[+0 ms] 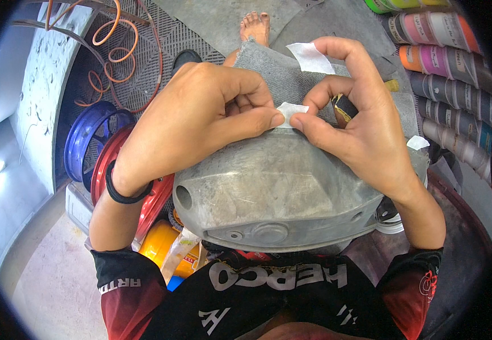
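Note:
A small white piece of tape is stretched between my hands, just over the far edge of a grey, bare-metal shell-like part with round holes. My left hand has its thumb and fingertips closed on the tape's left end. At the other end, the thumb and a finger of my right hand pinch it. A second white piece of tape hangs from the raised index fingertip of that hand. Behind the right fingers shows a black and yellow thing, too covered to name.
Grey cloth lies beneath the metal part; a white scrap sits at its right. Blue and red wheel rims stand left, near an orange coiled hose. Labelled colourful containers line the right. A yellow container is near-left.

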`<control>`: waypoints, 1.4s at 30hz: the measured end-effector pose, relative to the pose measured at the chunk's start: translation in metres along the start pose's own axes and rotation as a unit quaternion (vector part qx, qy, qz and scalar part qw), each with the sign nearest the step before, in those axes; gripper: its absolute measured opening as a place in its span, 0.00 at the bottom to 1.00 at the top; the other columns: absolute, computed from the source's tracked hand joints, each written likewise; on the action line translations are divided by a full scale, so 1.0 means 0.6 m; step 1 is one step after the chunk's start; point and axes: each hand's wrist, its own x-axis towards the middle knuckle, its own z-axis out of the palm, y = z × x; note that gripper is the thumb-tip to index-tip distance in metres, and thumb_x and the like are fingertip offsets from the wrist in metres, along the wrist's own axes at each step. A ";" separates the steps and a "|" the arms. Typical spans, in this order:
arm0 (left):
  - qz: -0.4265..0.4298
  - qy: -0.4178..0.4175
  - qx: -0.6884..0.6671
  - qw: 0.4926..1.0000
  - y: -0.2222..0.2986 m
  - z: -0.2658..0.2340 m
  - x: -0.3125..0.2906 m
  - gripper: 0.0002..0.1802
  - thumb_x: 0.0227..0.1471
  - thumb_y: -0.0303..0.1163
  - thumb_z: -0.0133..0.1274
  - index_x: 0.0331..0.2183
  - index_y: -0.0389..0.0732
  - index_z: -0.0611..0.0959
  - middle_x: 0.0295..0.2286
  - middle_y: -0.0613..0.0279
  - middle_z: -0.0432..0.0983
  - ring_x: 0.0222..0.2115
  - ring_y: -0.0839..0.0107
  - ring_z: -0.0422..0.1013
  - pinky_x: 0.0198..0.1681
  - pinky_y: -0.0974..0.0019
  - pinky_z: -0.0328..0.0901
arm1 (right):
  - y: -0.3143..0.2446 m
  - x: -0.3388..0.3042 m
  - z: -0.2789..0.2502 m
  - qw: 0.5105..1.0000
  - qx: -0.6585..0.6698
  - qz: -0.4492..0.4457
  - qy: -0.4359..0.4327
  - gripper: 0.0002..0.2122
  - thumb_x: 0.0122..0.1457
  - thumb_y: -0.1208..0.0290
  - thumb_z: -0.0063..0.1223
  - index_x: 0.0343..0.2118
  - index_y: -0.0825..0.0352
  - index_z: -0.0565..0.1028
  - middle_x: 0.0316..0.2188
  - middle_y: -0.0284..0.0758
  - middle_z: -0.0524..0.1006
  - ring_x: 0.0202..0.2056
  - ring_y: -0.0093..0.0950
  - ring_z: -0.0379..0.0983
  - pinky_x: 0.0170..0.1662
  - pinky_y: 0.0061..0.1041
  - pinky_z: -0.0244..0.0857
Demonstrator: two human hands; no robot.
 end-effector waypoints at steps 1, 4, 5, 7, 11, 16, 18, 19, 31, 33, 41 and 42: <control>-0.001 0.001 -0.002 1.000 0.000 0.000 0.000 0.11 0.53 0.34 0.66 0.30 0.35 0.86 0.22 0.66 0.78 0.25 0.81 0.69 0.32 0.72 0.64 | 0.000 0.000 0.000 1.000 -0.001 0.001 -0.001 0.33 0.54 0.81 0.64 0.62 0.67 0.60 0.26 0.28 0.78 0.31 0.13 0.73 0.35 0.13 0.64; 0.000 -0.001 -0.001 1.000 -0.002 -0.001 0.001 0.11 0.52 0.34 0.66 0.30 0.35 0.86 0.22 0.66 0.78 0.25 0.81 0.70 0.31 0.72 0.64 | 0.001 0.000 0.000 1.000 -0.006 -0.004 -0.001 0.33 0.54 0.81 0.64 0.62 0.67 0.60 0.26 0.28 0.77 0.31 0.14 0.73 0.35 0.13 0.64; -0.001 -0.001 0.000 1.000 -0.002 -0.001 0.000 0.11 0.52 0.34 0.66 0.30 0.35 0.86 0.22 0.66 0.78 0.25 0.81 0.70 0.31 0.72 0.64 | 0.002 0.000 0.001 1.000 -0.008 -0.007 -0.001 0.33 0.54 0.81 0.64 0.62 0.67 0.60 0.26 0.28 0.77 0.31 0.14 0.73 0.35 0.13 0.64; -0.003 -0.003 0.003 1.000 -0.001 -0.002 0.000 0.11 0.52 0.34 0.66 0.30 0.35 0.86 0.22 0.66 0.78 0.25 0.81 0.70 0.31 0.72 0.64 | 0.003 0.000 0.001 1.000 -0.014 -0.013 0.001 0.33 0.54 0.81 0.64 0.62 0.67 0.60 0.26 0.28 0.77 0.31 0.14 0.73 0.35 0.13 0.64; -0.012 -0.006 0.000 1.000 0.000 -0.001 0.001 0.11 0.52 0.34 0.66 0.30 0.35 0.86 0.22 0.67 0.78 0.25 0.81 0.69 0.30 0.72 0.64 | 0.003 0.000 0.000 1.000 -0.015 -0.013 0.003 0.33 0.53 0.80 0.64 0.62 0.67 0.60 0.26 0.28 0.77 0.31 0.14 0.72 0.35 0.13 0.64; -0.010 -0.004 0.002 1.000 -0.003 -0.001 0.001 0.11 0.52 0.34 0.66 0.30 0.35 0.86 0.22 0.68 0.77 0.24 0.81 0.68 0.30 0.72 0.63 | 0.000 0.001 0.000 1.000 -0.006 -0.002 0.001 0.34 0.53 0.80 0.65 0.62 0.66 0.61 0.26 0.27 0.77 0.30 0.13 0.72 0.36 0.13 0.64; -0.007 0.001 0.002 1.000 -0.003 0.001 0.001 0.11 0.52 0.33 0.66 0.28 0.35 0.85 0.21 0.68 0.76 0.24 0.81 0.67 0.29 0.72 0.63 | 0.003 0.001 0.001 1.000 -0.018 -0.014 0.008 0.33 0.53 0.79 0.66 0.61 0.66 0.62 0.25 0.27 0.77 0.29 0.13 0.71 0.35 0.13 0.63; -0.004 0.003 0.003 1.000 -0.002 0.001 0.001 0.11 0.52 0.33 0.66 0.27 0.35 0.84 0.21 0.68 0.76 0.23 0.82 0.67 0.29 0.72 0.62 | 0.005 0.001 0.002 0.999 -0.015 -0.030 0.017 0.33 0.53 0.79 0.66 0.61 0.66 0.62 0.25 0.26 0.76 0.29 0.13 0.70 0.35 0.12 0.62; 0.053 0.043 0.142 0.987 0.005 0.014 0.023 0.22 0.44 0.36 0.72 0.34 0.39 0.77 0.27 0.70 0.67 0.30 0.79 0.62 0.33 0.73 0.59 | 0.007 -0.022 -0.055 0.978 0.115 -0.099 0.145 0.19 0.62 0.75 0.60 0.55 0.69 0.70 0.40 0.30 0.75 0.36 0.14 0.69 0.37 0.13 0.60; -0.017 0.017 0.082 0.996 0.002 0.007 0.026 0.22 0.43 0.35 0.73 0.35 0.40 0.77 0.28 0.72 0.65 0.31 0.80 0.60 0.35 0.74 0.57 | 0.034 -0.034 -0.096 0.968 0.063 -0.148 0.191 0.18 0.62 0.74 0.60 0.54 0.69 0.71 0.42 0.30 0.76 0.39 0.15 0.70 0.41 0.15 0.62; -0.018 0.053 0.021 0.998 0.069 0.002 0.051 0.14 0.50 0.32 0.67 0.37 0.38 0.80 0.27 0.76 0.66 0.29 0.84 0.60 0.33 0.77 0.55 | 0.121 -0.203 -0.249 0.943 0.019 -0.090 0.319 0.08 0.62 0.73 0.61 0.42 0.71 0.80 0.35 0.27 0.80 0.38 0.16 0.73 0.42 0.17 0.65; -0.003 0.061 0.021 0.998 0.091 0.014 0.059 0.14 0.50 0.32 0.66 0.36 0.38 0.80 0.27 0.76 0.66 0.29 0.85 0.60 0.33 0.78 0.55 | 0.141 -0.222 -0.250 0.941 -0.003 -0.086 0.327 0.09 0.62 0.73 0.61 0.42 0.71 0.80 0.34 0.27 0.80 0.37 0.15 0.73 0.40 0.16 0.66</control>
